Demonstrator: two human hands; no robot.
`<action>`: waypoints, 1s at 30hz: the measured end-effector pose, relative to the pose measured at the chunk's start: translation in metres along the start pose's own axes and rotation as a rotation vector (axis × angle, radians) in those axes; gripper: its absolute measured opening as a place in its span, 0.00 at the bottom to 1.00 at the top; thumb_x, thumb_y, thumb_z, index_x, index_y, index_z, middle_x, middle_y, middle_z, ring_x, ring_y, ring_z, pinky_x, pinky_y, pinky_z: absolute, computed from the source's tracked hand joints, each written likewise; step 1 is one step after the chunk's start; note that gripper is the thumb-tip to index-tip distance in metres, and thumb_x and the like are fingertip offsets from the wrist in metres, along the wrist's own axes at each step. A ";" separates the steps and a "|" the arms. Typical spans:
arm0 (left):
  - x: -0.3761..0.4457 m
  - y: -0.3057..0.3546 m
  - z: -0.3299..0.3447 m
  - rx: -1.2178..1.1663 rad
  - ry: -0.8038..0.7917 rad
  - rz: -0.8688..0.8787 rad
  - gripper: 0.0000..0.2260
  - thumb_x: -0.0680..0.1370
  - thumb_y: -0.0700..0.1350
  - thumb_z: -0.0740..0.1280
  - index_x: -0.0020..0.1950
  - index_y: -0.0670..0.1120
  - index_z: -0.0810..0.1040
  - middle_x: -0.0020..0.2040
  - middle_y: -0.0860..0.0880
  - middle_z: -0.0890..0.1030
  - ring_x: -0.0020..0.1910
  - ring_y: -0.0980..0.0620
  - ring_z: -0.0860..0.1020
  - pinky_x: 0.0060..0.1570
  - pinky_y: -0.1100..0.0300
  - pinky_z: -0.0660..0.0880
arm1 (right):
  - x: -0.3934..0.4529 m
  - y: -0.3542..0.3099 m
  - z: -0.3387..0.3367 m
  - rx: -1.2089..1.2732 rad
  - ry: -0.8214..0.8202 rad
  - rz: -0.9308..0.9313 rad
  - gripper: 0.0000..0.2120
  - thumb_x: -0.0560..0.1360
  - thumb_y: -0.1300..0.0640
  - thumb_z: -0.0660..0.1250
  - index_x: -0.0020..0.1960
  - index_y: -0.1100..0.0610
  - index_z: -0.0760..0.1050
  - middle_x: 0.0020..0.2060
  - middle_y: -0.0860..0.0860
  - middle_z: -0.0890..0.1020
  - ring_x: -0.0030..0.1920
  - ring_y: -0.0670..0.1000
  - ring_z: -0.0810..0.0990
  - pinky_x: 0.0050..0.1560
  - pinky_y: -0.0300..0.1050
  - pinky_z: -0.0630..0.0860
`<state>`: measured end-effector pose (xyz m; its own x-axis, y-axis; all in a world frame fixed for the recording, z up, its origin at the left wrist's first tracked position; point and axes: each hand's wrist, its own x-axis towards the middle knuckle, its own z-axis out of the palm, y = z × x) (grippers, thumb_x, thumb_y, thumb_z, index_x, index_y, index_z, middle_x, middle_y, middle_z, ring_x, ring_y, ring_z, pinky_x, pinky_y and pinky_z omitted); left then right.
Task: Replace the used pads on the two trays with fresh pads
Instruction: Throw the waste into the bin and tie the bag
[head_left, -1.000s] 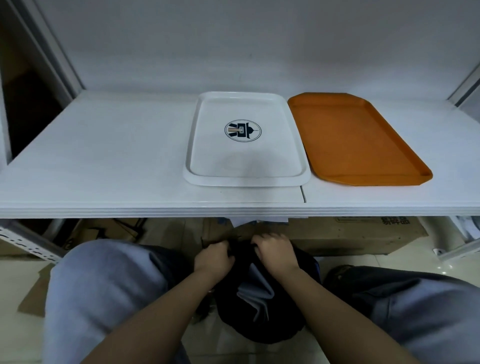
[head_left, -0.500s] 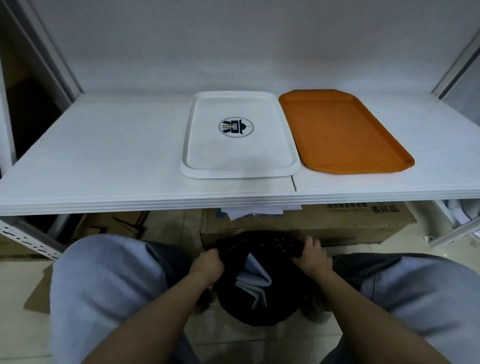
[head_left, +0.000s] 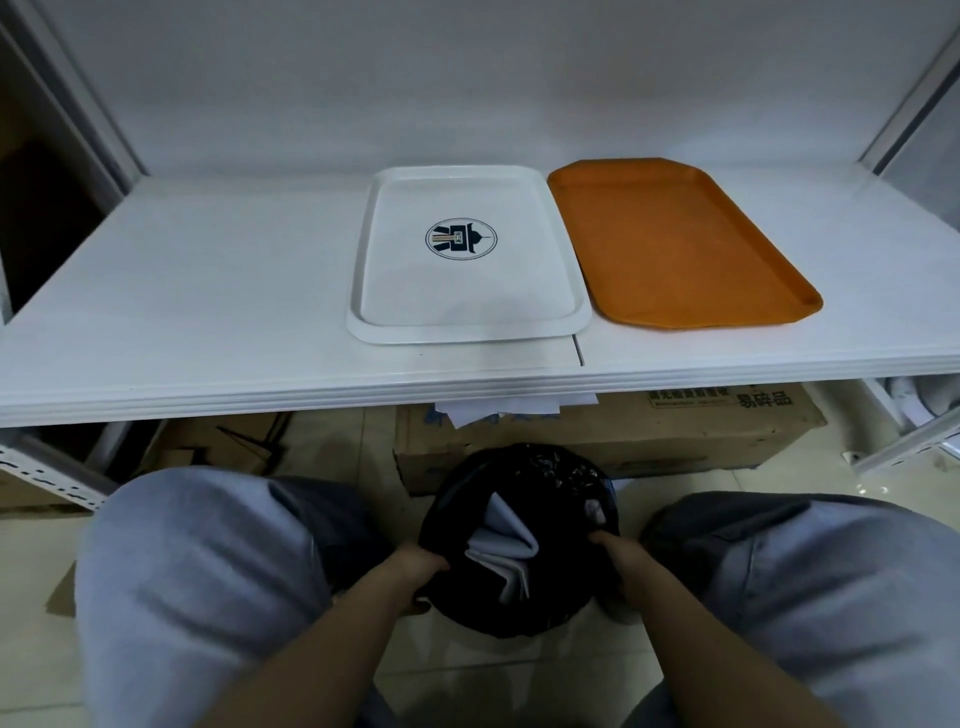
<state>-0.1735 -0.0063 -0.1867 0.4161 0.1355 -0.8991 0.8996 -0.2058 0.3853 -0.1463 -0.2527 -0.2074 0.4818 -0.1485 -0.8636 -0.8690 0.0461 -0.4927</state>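
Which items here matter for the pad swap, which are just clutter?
Job:
white tray
orange tray
black bag with crumpled sheets
left hand and right hand, both gripping the bag rim

Lying about:
cardboard box
loose papers under the shelf

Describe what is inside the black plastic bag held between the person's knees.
Inside the black plastic bag, folded pale grey pads show at its mouth. Whatever lies deeper is hidden by the dark plastic.
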 end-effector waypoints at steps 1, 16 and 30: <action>0.003 -0.004 0.001 0.013 0.018 -0.010 0.08 0.78 0.38 0.63 0.57 0.41 0.74 0.50 0.42 0.77 0.47 0.45 0.76 0.46 0.56 0.75 | -0.001 0.000 0.000 0.016 0.011 -0.010 0.18 0.79 0.62 0.61 0.67 0.68 0.67 0.47 0.59 0.78 0.43 0.60 0.75 0.46 0.52 0.74; 0.011 -0.004 -0.001 -0.066 0.084 -0.071 0.09 0.82 0.41 0.55 0.47 0.42 0.73 0.40 0.43 0.76 0.36 0.48 0.75 0.32 0.58 0.74 | -0.006 0.000 -0.005 0.050 0.129 -0.174 0.08 0.76 0.67 0.63 0.55 0.66 0.72 0.41 0.59 0.78 0.41 0.59 0.76 0.49 0.53 0.74; 0.022 -0.021 0.009 -0.065 0.076 -0.094 0.09 0.82 0.36 0.56 0.58 0.36 0.73 0.40 0.40 0.76 0.35 0.43 0.76 0.24 0.56 0.73 | -0.001 0.001 -0.014 -0.257 0.338 -0.287 0.14 0.74 0.63 0.67 0.56 0.65 0.67 0.52 0.65 0.76 0.49 0.61 0.75 0.49 0.53 0.73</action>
<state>-0.1842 -0.0080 -0.2161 0.3360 0.2246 -0.9147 0.9408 -0.1257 0.3147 -0.1494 -0.2661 -0.2054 0.6785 -0.4328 -0.5936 -0.7272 -0.2812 -0.6261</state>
